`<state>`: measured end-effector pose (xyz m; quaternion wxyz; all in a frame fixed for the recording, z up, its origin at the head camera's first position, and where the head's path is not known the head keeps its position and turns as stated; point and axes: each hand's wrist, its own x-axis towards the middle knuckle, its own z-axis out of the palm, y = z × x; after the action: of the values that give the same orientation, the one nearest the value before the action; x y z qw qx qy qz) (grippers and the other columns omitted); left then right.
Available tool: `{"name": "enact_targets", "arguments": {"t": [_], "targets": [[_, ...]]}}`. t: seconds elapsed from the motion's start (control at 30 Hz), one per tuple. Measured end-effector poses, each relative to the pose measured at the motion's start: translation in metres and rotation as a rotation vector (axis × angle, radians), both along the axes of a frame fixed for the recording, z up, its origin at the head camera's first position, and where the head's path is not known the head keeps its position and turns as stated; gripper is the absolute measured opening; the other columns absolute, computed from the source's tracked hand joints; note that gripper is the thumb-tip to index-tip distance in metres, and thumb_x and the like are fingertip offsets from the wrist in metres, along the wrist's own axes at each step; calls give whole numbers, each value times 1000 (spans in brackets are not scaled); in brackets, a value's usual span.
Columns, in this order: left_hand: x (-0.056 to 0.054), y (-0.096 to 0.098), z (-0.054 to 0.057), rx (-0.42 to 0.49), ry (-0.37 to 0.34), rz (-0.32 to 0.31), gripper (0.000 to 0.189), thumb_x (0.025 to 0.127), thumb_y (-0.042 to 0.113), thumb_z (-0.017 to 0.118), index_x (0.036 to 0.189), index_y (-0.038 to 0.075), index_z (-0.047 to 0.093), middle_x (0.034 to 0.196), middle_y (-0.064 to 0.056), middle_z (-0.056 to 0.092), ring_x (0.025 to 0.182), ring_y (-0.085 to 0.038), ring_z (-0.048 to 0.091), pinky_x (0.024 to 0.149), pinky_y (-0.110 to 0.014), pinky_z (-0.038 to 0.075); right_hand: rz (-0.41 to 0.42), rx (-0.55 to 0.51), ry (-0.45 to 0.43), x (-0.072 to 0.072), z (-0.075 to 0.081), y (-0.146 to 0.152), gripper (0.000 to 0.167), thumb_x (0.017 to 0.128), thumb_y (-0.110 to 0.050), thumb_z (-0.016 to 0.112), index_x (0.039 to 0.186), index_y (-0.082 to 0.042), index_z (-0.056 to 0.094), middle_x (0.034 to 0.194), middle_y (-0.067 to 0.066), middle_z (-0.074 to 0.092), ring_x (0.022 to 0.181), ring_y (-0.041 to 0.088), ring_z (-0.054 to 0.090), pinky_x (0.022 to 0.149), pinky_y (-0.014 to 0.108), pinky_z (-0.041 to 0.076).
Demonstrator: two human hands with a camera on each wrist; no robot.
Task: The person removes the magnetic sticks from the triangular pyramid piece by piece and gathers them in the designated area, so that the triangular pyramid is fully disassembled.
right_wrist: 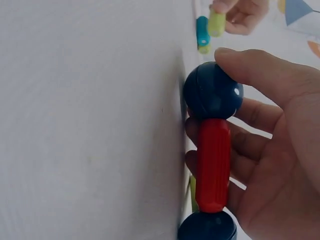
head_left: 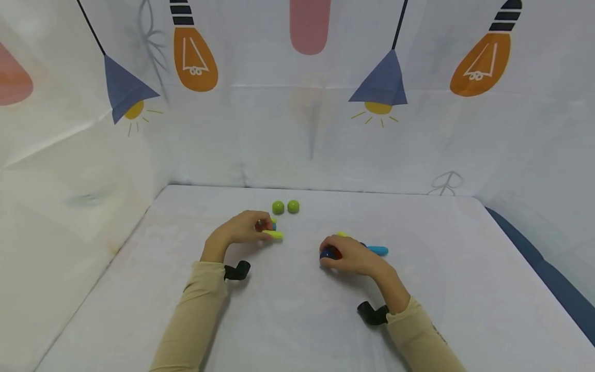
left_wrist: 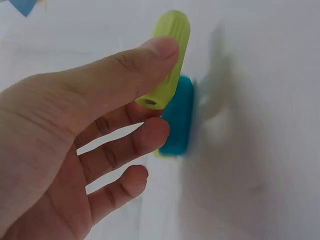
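My left hand (head_left: pixel 244 226) pinches a lime-yellow grooved rod (left_wrist: pixel 175 27) between thumb and forefinger, tilted above the table. A teal rod (left_wrist: pixel 181 117) lies behind it, with another yellow piece mostly hidden beyond. My right hand (head_left: pixel 352 256) grips a glossy dark blue ball (right_wrist: pixel 212 91), thumb on top and fingers curled behind. A red rod (right_wrist: pixel 213 165) joins that ball to a second dark blue ball (right_wrist: pixel 207 227). Beside this hand, in the head view, show a light blue rod (head_left: pixel 378 250) and the end of a yellow rod (head_left: pixel 343 234), both partly covered.
Two green balls (head_left: pixel 278 207) sit side by side beyond my left hand. All of it rests on a white-covered table (head_left: pixel 288 320). White sheeting printed with lamps and bulbs (head_left: pixel 260 134) hangs behind the far edge and at the sides.
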<state>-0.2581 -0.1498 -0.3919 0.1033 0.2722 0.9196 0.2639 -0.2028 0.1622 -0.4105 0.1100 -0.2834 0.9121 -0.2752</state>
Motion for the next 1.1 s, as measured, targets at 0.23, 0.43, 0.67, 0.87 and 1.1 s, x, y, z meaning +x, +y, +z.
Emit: {"name": "enact_targets", "arguments": {"t": [0.23, 0.43, 0.67, 0.87, 1.1], "targets": [[-3, -12, -3, -51, 23, 102, 20, 78, 27, 77, 85, 18, 60, 85, 2, 62, 79, -14, 55, 69, -29, 43, 10, 18, 19, 2, 6, 3, 35, 86, -35, 68, 115, -16, 60, 109, -5, 61, 98, 11, 55, 87, 34, 47], [-5, -13, -6, -52, 40, 108, 22, 76, 25, 79, 85, 18, 60, 86, 2, 63, 79, -14, 56, 69, -29, 43, 42, 7, -6, 2, 19, 15, 34, 84, -25, 71, 114, -11, 62, 108, -1, 64, 102, 18, 59, 90, 38, 49], [-7, -11, -8, -64, 51, 122, 22, 75, 22, 80, 87, 16, 61, 86, -1, 60, 80, -15, 52, 70, -30, 41, 40, 91, 48, -3, 17, 22, 23, 84, -21, 70, 106, -14, 66, 101, -3, 64, 93, 14, 54, 84, 33, 45], [-3, 2, -3, -35, 123, 71, 19, 80, 23, 75, 89, 13, 62, 82, -2, 56, 75, -14, 48, 67, -28, 39, 49, 112, 125, -6, 12, 21, 16, 84, -21, 70, 100, -17, 66, 95, -6, 64, 86, 10, 51, 80, 34, 39], [14, 61, -4, 15, 130, -93, 22, 89, 34, 65, 103, 16, 62, 91, 2, 60, 82, -13, 56, 70, -25, 45, 52, 110, 155, -6, 9, 16, 17, 86, -22, 68, 103, -18, 67, 96, -6, 65, 87, 10, 54, 80, 36, 37]]}}
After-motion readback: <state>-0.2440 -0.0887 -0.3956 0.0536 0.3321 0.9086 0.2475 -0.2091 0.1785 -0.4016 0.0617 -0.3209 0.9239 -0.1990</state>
